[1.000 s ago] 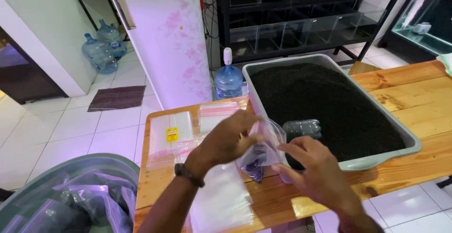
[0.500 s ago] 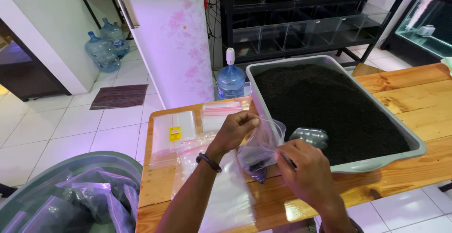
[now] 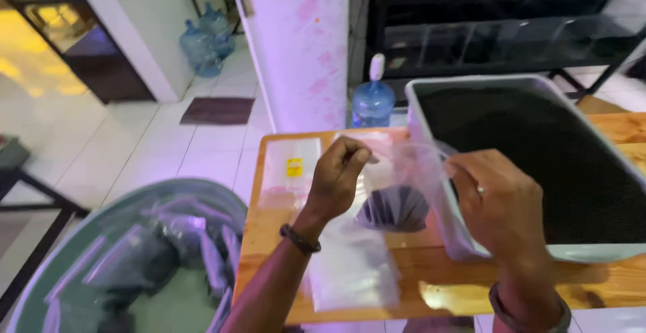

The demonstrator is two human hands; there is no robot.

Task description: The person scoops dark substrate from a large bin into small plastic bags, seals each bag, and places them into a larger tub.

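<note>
- The left hand (image 3: 340, 175) and the right hand (image 3: 501, 202) are holding a small clear plastic bag with dark granular fill in its bottom (image 3: 393, 205) up above the wooden worktop (image 3: 269, 239), just in front of the near left corner of the large grey plastic tub of dark substrate (image 3: 572, 252).
- The left fingers are pinching shut on the bag's top left edge; the right fingers are curling closed on its top right edge, stretching the mouth between them.
- The bag is looking thin, soft and slippery, so the film is likely giving no support of its own; the dark fill is sagging as a lump at the bottom, which suggests some weight pulling down on the mouth.
- The top rim, close to each corner, seems the safest place to hold; squeezing lower would probably shift the fill.
- A stack of flat clear bags with a yellow label (image 3: 291, 166) is lying at the worktop's far left corner, and more clear bags (image 3: 353, 269) are lying toward its near edge, beneath the hands.
- A round green basin holding filled bags (image 3: 134, 259) is sitting off the worktop's left edge.
- Beyond are a white tiled floor (image 3: 134, 151), blue water bottles (image 3: 372, 101) and a dark shelving rack (image 3: 498, 30).
</note>
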